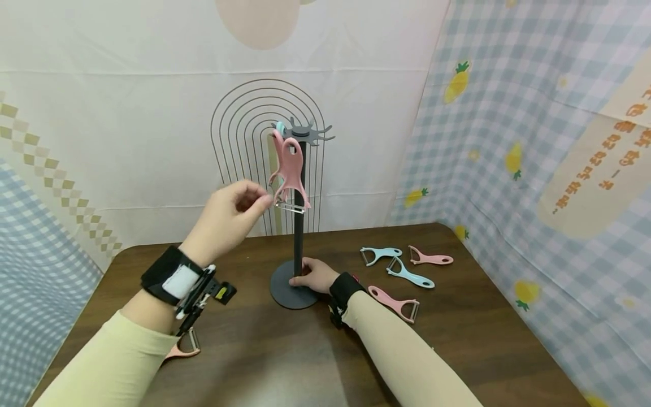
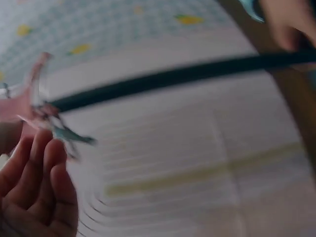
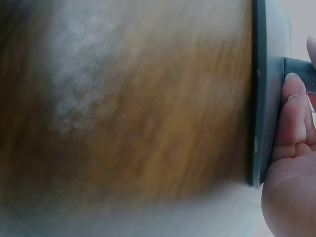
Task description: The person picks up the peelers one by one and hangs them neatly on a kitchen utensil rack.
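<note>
A dark grey stand with a round base (image 1: pixel 285 291), an upright pole (image 1: pixel 298 237) and a hooked top (image 1: pixel 305 133) stands on the table. Pink Y-shaped peelers (image 1: pixel 291 169) hang at its left front, with a light blue one (image 1: pixel 280 129) partly hidden behind them. My left hand (image 1: pixel 226 212), fingers loosely curled, is beside their blade end; in the blurred left wrist view its fingers (image 2: pixel 52 153) show no grip on a peeler. Low on the stand, my right hand (image 1: pixel 317 276) grips the pole just above the base, its fingers (image 3: pixel 295 118) against the base in the right wrist view.
On the table's right lie two light blue peelers (image 1: pixel 411 276), a pink peeler (image 1: pixel 431 259) and another pink peeler (image 1: pixel 391 302) nearer my right forearm. A pinkish peeler (image 1: pixel 183 351) is partly covered by my left sleeve. Cloth hangs (image 1: pixel 366 130) behind the wooden table (image 1: pixel 244 362).
</note>
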Motion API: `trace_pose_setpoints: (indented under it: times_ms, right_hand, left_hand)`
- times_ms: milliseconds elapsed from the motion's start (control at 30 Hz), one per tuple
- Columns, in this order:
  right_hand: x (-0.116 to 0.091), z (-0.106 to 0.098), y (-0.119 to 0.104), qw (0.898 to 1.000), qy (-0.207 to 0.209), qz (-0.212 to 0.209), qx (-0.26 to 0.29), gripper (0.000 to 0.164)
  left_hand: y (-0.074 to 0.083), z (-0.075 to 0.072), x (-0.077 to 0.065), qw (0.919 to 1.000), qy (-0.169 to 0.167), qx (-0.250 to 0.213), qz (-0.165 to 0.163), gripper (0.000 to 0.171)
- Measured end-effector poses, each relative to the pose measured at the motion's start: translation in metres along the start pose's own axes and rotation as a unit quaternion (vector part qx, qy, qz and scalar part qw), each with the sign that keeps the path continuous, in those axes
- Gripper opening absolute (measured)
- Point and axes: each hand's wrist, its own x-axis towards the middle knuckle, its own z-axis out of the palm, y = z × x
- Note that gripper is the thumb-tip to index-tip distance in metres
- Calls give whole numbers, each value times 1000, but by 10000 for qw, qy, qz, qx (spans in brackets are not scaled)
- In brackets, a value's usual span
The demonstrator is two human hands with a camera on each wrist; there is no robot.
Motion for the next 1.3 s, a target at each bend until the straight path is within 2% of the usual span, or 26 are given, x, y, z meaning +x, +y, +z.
trace_pose_setpoints:
  times_ms: [100,267,533,600,800,967,1000,1133,1200,1233,1300]
  right_hand:
    - [-1,0,0,10000,14,-16,16,24]
    - [-2,1,-2,10000,28,-8,18,24]
    - [-4,0,-3,10000,10,-22,-8,24]
    - [-3,0,-2,10000,29,-3,-2,24]
    - [-2,0,0,10000,28,-32,5,24]
    - [-2,0,0,10000,48,-17,-76,26]
    - [-2,0,0,9999,48,-18,-88,26]
    - [-1,0,-1,9999,44,-22,-116,26]
    - [-2,0,-1,9999,44,-13,-111,25]
    - [-2,0,-2,9999,49,-7,-106,25]
    - [-3,1,-2,9999,51,-2,-98,25]
  left_hand:
    - [-26,-4,-22,9967,-579,444,-360,23]
    - [-70,-10,-65,9801,-1500,850,-988,27]
    - [-121,-19,-126,9582,-2075,1095,-1639,36]
    - [-131,-24,-139,9470,-2336,1119,-1901,41]
    - [-160,-40,-171,9009,-3241,1165,-2641,50]
    - [-180,-53,-196,8827,-3495,1222,-2894,43]
    - [-196,-53,-205,8789,-3536,1192,-2970,44]
    - [-200,-55,-218,8658,-3576,1261,-3267,43]
    - [-197,-54,-221,8647,-3558,1313,-3295,43]
    - [-182,-54,-217,8660,-3522,1364,-3277,41]
    - [-182,-53,-218,8672,-3474,1406,-3280,41]
